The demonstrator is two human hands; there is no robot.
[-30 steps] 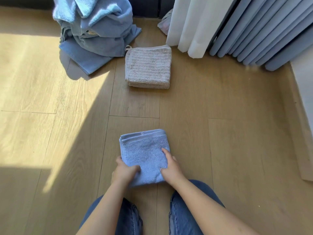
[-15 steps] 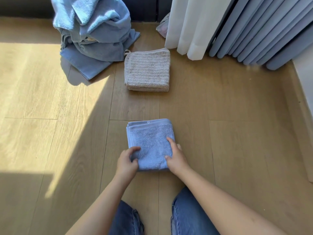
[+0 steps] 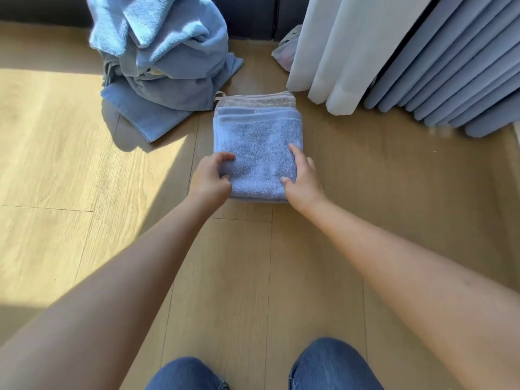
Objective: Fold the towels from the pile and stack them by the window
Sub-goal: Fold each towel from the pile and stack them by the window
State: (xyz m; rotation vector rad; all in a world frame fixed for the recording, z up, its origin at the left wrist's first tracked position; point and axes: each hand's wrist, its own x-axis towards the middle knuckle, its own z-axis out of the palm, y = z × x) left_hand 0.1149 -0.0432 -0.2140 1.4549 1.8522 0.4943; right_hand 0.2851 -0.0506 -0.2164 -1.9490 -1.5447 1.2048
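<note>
A folded light-blue towel (image 3: 257,147) lies over a folded beige striped towel (image 3: 256,101), of which only the far edge shows. My left hand (image 3: 211,180) grips the blue towel's near left corner. My right hand (image 3: 302,181) holds its near right corner, fingers spread over the top. A heap of unfolded blue towels (image 3: 160,60) stands on the floor to the upper left.
White curtains (image 3: 334,46) and blue-grey curtains (image 3: 450,66) hang down to the floor at the upper right. A small plastic bag (image 3: 285,52) lies behind the white curtain's edge. My knees in blue jeans (image 3: 332,364) are at the bottom. The floor is wooden.
Both hands have carried the folded blue towel forward, away from my knees, and it now covers the beige towel. My arms are stretched out further.
</note>
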